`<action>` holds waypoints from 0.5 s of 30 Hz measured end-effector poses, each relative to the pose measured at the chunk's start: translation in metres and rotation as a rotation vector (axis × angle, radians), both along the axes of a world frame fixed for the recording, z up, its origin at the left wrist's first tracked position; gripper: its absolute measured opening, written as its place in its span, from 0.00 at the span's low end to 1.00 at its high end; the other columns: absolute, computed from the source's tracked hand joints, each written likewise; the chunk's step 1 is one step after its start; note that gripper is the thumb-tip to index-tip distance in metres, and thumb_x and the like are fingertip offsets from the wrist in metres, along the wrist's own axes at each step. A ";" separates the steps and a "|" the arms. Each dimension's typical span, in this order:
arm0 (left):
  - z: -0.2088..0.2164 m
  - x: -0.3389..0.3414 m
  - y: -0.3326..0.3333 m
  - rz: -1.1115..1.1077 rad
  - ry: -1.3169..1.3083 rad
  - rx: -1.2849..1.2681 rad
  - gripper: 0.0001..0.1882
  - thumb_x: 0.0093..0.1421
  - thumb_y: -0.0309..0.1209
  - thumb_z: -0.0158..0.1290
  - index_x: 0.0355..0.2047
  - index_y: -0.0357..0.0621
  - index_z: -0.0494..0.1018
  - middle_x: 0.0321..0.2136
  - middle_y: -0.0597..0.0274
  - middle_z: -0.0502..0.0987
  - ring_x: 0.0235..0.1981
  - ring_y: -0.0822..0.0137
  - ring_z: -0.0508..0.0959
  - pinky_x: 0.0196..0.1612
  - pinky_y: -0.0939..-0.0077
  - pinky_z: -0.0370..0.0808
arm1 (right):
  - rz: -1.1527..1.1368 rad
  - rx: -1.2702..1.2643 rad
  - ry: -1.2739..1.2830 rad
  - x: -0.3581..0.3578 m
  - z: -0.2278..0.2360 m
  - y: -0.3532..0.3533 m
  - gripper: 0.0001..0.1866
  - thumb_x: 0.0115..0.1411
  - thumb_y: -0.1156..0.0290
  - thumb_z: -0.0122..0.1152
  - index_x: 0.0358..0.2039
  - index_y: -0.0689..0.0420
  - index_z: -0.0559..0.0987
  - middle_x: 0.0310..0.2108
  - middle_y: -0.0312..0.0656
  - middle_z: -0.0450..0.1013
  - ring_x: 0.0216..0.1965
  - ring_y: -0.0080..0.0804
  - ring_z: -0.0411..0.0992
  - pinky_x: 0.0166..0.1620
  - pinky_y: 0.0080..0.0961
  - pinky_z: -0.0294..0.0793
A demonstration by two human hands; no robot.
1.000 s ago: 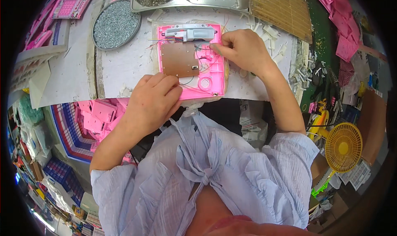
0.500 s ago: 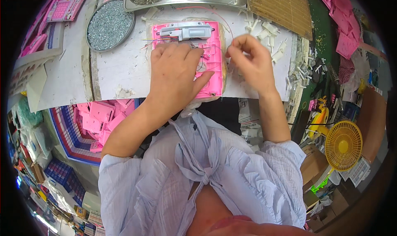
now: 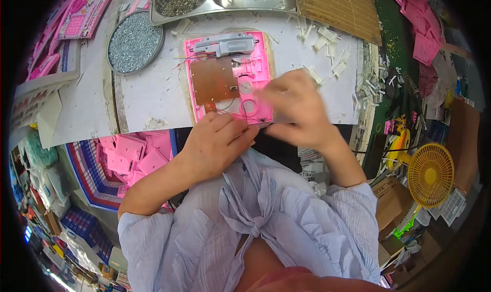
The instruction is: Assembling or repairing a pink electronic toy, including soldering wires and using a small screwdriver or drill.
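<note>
White tabletop (image 3: 153, 95) beneath shallow pink casing (image 3: 261, 78)

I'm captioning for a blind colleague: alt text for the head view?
Left hand at the near edge of a pink casing with a brown board and wires; right hand, blurred, by its right side. A dish of small metal parts stands to its left.

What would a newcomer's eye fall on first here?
Probably the bright pink casing, upper centre, with its brown board; the left hand is at its near edge, the blurred right hand at its right side. Then the silvery metal pieces, upper left, and the yellow fan, far right.
</note>
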State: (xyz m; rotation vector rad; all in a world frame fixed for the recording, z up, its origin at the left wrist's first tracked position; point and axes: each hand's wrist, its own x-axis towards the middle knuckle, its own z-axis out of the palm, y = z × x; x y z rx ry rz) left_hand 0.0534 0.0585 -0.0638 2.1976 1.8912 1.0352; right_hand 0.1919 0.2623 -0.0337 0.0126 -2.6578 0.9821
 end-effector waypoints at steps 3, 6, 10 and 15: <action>0.000 -0.012 -0.013 -0.005 -0.030 -0.004 0.17 0.51 0.31 0.63 0.43 0.44 0.80 0.34 0.66 0.75 0.34 0.63 0.77 0.31 0.65 0.70 | 0.114 0.129 -0.002 -0.002 -0.026 -0.018 0.28 0.52 0.50 0.69 0.51 0.50 0.83 0.43 0.37 0.74 0.47 0.42 0.67 0.54 0.47 0.63; -0.006 -0.025 -0.035 0.243 -0.033 0.009 0.12 0.52 0.28 0.65 0.37 0.44 0.81 0.29 0.65 0.75 0.26 0.62 0.76 0.27 0.64 0.70 | -0.025 0.255 -0.032 -0.001 -0.024 -0.043 0.27 0.53 0.51 0.69 0.50 0.50 0.83 0.42 0.36 0.73 0.45 0.42 0.66 0.54 0.47 0.63; -0.009 -0.035 -0.047 0.463 -0.123 -0.110 0.07 0.51 0.26 0.65 0.27 0.45 0.76 0.23 0.62 0.71 0.21 0.58 0.74 0.23 0.62 0.69 | -0.128 0.334 -0.096 -0.027 -0.013 -0.073 0.22 0.52 0.58 0.70 0.47 0.51 0.83 0.40 0.35 0.74 0.44 0.39 0.67 0.54 0.50 0.62; -0.018 -0.011 -0.074 0.305 -0.127 -0.304 0.08 0.53 0.27 0.62 0.24 0.45 0.72 0.23 0.60 0.68 0.23 0.56 0.75 0.26 0.62 0.72 | -0.015 0.197 0.038 -0.036 -0.033 -0.095 0.20 0.49 0.64 0.73 0.43 0.51 0.82 0.38 0.34 0.74 0.41 0.36 0.69 0.54 0.50 0.62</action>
